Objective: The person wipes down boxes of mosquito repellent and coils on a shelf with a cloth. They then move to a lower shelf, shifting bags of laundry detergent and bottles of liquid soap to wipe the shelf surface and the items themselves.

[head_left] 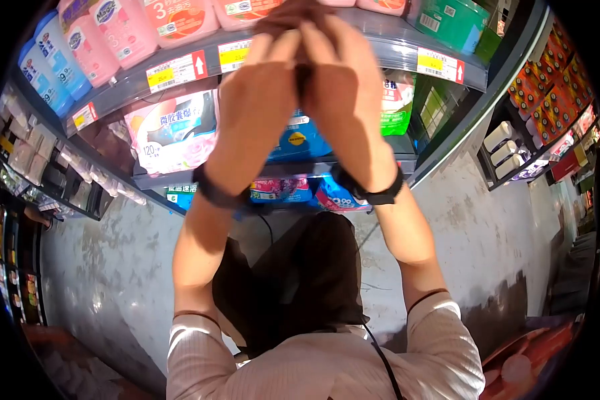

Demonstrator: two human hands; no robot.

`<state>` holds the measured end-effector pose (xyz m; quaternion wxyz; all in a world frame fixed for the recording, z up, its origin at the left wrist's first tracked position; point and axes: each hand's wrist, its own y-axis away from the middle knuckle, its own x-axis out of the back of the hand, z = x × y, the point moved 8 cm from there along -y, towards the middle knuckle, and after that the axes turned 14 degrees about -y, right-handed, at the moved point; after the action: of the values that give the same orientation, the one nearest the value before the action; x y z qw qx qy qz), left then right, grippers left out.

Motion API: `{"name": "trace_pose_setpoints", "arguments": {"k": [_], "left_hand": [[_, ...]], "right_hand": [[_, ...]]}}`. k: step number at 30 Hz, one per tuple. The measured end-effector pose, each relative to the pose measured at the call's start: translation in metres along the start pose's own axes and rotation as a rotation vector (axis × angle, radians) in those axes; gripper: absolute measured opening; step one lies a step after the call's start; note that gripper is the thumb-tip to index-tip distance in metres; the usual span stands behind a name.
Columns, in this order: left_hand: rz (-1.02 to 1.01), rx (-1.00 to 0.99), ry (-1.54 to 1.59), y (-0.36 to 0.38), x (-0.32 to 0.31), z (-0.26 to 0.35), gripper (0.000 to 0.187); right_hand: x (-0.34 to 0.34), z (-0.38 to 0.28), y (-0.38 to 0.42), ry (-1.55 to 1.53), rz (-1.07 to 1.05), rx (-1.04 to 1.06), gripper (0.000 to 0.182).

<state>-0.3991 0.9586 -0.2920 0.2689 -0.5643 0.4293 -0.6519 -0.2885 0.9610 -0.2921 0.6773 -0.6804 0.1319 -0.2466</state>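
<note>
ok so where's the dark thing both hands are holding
In the head view the dark item sits top centre, pinched between the left hand and right hand, in front of the shelf edge with yellow price tags.

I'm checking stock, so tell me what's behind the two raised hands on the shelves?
Behind the left hand and right hand sits a blue pack on the middle shelf, mostly covered. The hands pinch something dark; what it is cannot be told.
</note>
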Motion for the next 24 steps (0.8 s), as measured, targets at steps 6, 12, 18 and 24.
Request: {"name": "trace_pose_setpoints", "arguments": {"k": [6,12,18,24], "left_hand": [[0.142,0.253,-0.059,0.048,0.039,-0.104,0.030],[0.130,0.145,-0.066,0.026,0.025,-0.053,0.032],[-0.164,-0.129,0.190,-0.021,-0.040,0.080,0.026],[-0.024,-0.201,0.336,-0.056,-0.028,0.135,0.029]], "right_hand": [[-0.082,-0.060,-0.017,-0.131,-0.059,0.116,0.028],[-0.040,-0.035,-0.022,0.052,-0.275,0.144,0.031],[0.087,0.043,-0.002,0.358,-0.418,-0.074,0.044],[0.165,0.102,-0.043,0.305,-0.196,-0.251,0.043]]}}
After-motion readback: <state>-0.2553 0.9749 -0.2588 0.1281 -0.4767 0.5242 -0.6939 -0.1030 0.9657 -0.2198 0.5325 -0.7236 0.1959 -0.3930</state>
